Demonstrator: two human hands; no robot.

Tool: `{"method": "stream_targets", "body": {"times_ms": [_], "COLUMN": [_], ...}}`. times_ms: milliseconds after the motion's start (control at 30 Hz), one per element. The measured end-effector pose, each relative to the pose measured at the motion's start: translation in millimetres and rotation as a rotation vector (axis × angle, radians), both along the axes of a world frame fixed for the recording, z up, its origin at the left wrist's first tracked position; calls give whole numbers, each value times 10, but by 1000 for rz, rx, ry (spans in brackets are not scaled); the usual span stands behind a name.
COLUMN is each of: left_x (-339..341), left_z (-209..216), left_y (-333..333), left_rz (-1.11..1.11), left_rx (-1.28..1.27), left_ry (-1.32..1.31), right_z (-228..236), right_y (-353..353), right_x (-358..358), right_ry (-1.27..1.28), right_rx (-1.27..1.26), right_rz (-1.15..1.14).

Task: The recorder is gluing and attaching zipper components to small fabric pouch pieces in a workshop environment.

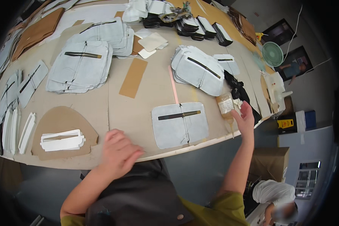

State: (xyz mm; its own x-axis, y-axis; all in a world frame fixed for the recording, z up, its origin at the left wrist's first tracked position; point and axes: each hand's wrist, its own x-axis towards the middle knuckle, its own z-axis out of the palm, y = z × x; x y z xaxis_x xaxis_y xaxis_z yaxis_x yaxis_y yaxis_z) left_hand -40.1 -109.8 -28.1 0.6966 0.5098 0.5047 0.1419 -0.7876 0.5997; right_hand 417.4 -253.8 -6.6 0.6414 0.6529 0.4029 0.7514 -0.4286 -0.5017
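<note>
My left hand (120, 153) is at the table's near edge, its fingers curled together with nothing visible in them. To its right lies a single grey fabric panel (173, 130) with a dark strip across it and a seam down its middle. My right hand (245, 119) is at the right edge, thumb and fingers apart, close beside a clear bottle (225, 105) of amber liquid with a pale label. The bottle's narrow tip points toward the near edge. I cannot tell whether the thumb touches it. A black crumpled plastic bag (237, 89) lies just beyond.
Stacks of grey panels stand at left (79, 67) and right (199, 71). A brown card strip (133, 77) lies between them. White frames (63, 140) rest on a brown board (60, 116). Dark-edged bundles (187, 27) line the back. Another person (274, 194) is at lower right.
</note>
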Motion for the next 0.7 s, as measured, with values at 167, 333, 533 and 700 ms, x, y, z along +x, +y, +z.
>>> {"method": "stream_targets", "body": {"times_ms": [167,333,533,700], "left_x": [-865,-1603,-2105,-2423], "left_z": [11,-31,-149,-302], "left_y": [51,-25,5,-47], "left_rz": [323,646,798,873], "left_rx": [-106,32,92,88], "left_ry": [-81,-66,-33,-59], "right_z": [186,-103,421,1007], "right_y": [294,501,610,1446], "right_x": [109,418,-19,-1206], "right_ry": [577,468,577,1345], "right_rx": [-344,-500,-149,486], "right_rz": [32,178,212,851]}}
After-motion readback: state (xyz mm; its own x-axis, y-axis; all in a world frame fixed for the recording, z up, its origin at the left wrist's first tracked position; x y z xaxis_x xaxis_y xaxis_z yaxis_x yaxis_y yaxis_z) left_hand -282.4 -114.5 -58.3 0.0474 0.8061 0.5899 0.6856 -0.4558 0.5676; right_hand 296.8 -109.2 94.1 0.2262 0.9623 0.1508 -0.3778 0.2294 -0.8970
